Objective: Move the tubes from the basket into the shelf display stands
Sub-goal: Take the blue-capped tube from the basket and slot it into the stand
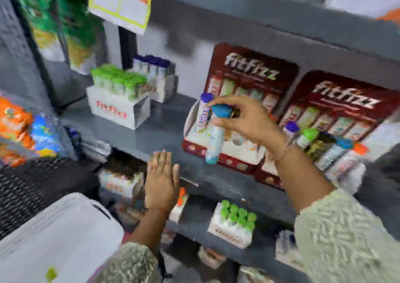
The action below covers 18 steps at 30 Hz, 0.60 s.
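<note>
In progress: my right hand (244, 120) pinches a blue-capped tube (215, 139) by its cap, just above the open holes of the red stand (229, 150), where one purple-capped tube (203, 113) already stands. My left hand (162, 185) hovers flat, fingers spread, holding nothing. The basket (32, 187) sits lower left, contents unseen; both red backboards read "fitfizz".

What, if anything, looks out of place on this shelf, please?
The right-hand display stand holds mixed caps: purple, green, blue and orange tubes leaning together, unlike the single-colour green box.
</note>
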Motion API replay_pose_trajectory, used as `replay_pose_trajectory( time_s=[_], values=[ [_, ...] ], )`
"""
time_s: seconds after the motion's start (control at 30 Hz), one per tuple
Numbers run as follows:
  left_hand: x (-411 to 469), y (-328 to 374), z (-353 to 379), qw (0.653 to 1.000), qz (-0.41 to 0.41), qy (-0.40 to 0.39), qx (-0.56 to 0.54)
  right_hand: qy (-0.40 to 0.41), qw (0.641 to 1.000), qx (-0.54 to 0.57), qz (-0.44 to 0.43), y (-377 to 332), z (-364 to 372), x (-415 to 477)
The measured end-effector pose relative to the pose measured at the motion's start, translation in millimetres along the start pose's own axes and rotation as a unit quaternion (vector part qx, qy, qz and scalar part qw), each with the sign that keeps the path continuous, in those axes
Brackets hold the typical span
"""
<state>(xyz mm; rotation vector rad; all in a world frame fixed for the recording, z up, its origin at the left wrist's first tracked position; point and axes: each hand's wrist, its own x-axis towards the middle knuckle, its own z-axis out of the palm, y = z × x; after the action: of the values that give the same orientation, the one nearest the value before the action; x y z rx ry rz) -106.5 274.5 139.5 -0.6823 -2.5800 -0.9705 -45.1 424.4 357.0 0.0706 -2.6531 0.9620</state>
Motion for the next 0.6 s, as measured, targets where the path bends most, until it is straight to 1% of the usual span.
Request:
replay_pose_trajectory(
  time_s=[0.03, 0.1, 0.13, 0.17, 0.27, 0.33, 0.4, 0.5, 0.6],
  values=[
    [3.1, 13.2, 6.8, 0.999, 0.028, -0.016, -0.008, -0.014, 0.999, -0.051, 0.001, 0.7, -17.3, 2.5],
    [5.3, 32.5, 19.4, 0.996, 0.075, -0.048, -0.012, -0.043, 0.982, -0.185, 0.019, 3.8, -49.3, 7.6],
    [6.0, 38.7, 24.9, 0.993, 0.092, -0.069, -0.009, -0.058, 0.970, -0.235, 0.037, 6.3, -62.4, 9.8],
    [5.8, 41.9, 29.2, 0.990, 0.104, -0.092, -0.003, -0.078, 0.961, -0.261, 0.053, 8.1, -72.1, 11.7],
    [3.4, 44.9, 38.6, 0.980, 0.125, -0.153, 0.007, -0.140, 0.948, -0.272, 0.091, 15.4, -88.4, 14.1],
    [0.9, 42.4, 43.6, 0.977, 0.128, -0.170, 0.025, -0.149, 0.941, -0.289, 0.098, 23.6, -89.7, 18.2],
    [-0.4, 42.8, 45.1, 0.978, 0.125, -0.165, 0.040, -0.131, 0.936, -0.312, 0.100, 34.1, -88.0, 23.2],
    [-1.2, 43.3, 46.7, 0.979, 0.127, -0.157, 0.020, -0.102, 0.943, -0.298, 0.111, 44.6, -83.5, 28.4],
    [-2.1, 43.3, 44.9, 0.979, 0.116, -0.167, 0.018, -0.075, 0.947, -0.290, 0.119, 50.3, -79.2, 33.5]
  ],
)
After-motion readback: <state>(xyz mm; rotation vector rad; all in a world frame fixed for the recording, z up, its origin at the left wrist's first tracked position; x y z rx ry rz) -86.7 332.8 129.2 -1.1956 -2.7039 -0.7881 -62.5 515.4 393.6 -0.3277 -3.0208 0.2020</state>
